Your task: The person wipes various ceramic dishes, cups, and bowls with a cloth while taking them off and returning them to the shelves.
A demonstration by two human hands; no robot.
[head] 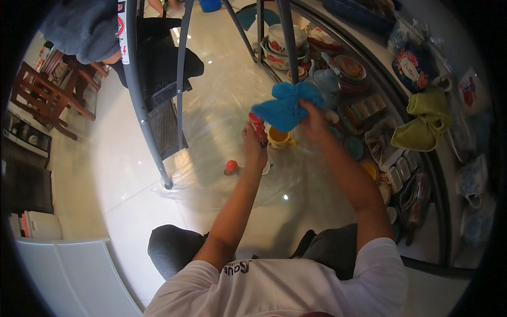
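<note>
My left hand (253, 140) grips a small red patterned piece (258, 127), possibly a shaker; its exact kind is not plain. Held in my right hand (315, 119) is a blue cloth (283, 109), bunched at the fingers, one corner hanging at the top of the red piece. Just beyond my left hand, a yellow mug (278, 138) stands on clear plastic sheeting (214, 130) over the floor. A small red rounded object (231, 165) sits on the sheeting to the left. Partly behind my left forearm shows a white item (266, 169).
Kitchenware crowds the right side: stacked floral bowls (283, 43), a blue teapot (325, 77), a green cup (353, 147) and a rolling pin (416, 202). A green cloth (424, 119) lies at the right. Ladder legs (138, 103) rise at left, near a person in dark clothing (83, 29).
</note>
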